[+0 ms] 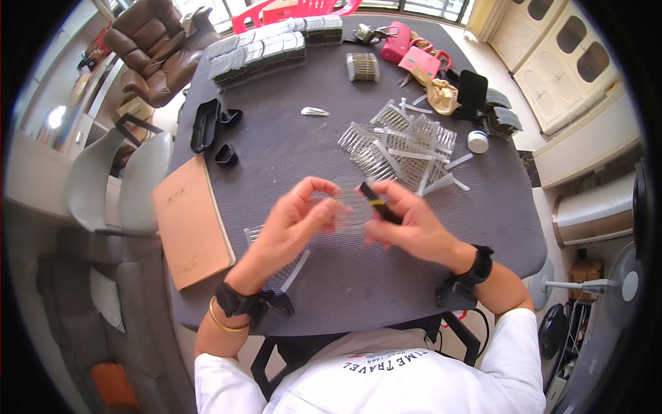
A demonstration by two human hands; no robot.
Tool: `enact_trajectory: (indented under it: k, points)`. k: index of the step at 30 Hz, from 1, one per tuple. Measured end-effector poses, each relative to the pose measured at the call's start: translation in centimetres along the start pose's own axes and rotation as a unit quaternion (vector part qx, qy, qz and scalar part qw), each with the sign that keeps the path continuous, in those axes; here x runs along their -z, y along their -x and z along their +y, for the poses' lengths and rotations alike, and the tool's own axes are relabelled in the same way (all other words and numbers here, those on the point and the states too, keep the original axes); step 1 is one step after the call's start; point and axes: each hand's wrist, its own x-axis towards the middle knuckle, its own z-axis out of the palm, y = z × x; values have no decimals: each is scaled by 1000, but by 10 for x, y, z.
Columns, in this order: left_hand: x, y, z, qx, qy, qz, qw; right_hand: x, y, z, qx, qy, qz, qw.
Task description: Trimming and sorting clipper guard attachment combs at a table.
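My right hand (414, 219) is closed round a slim black object with a yellow band (376, 202); its exact kind cannot be made out. Facing it, my left hand (300, 215) has curled fingers, smeared by motion. Something clear and hard to make out shows faintly between the two hands. Beneath my left forearm lies a clear plastic strip with metal prongs (295, 272), partly hidden. Beyond my right hand is a loose heap of clear strips with rows of silver metal prongs (414, 148). A single silver snap hair clip (315, 111) lies farther off.
A tan notebook (193, 221) lies at the table's left edge, with black plastic trays (206, 125) beyond. Stacked packs (258, 56) stand at the far left. Toward the far right are a bundle of strips (363, 67), a pink bag (396, 43), a white jar (477, 141) and a black stand (472, 90).
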Motion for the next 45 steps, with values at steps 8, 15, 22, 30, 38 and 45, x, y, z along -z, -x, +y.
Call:
enact_trajectory:
  k: [8,15,22,30,38,45]
  points:
    - [31,19,41,-38,-546,-43,836,42,-1,-24,115,77,273,952]
    - [12,20,29,28,-572,-140,808,23,-3,3,139,114,156,971]
    - [-2,0,2,-29,-267,-5,963,0,1,6,100,155,7,983]
    - [-11,-8,-12,50,108,48,992,9,1,3,4,24,8,1000]
    - [-4,-11,-16,57,129,83,987,14,-1,3,-49,-68,-32,996]
    - [-2,-10,-20,49,96,66,992,11,-1,4,-13,-57,-58,997]
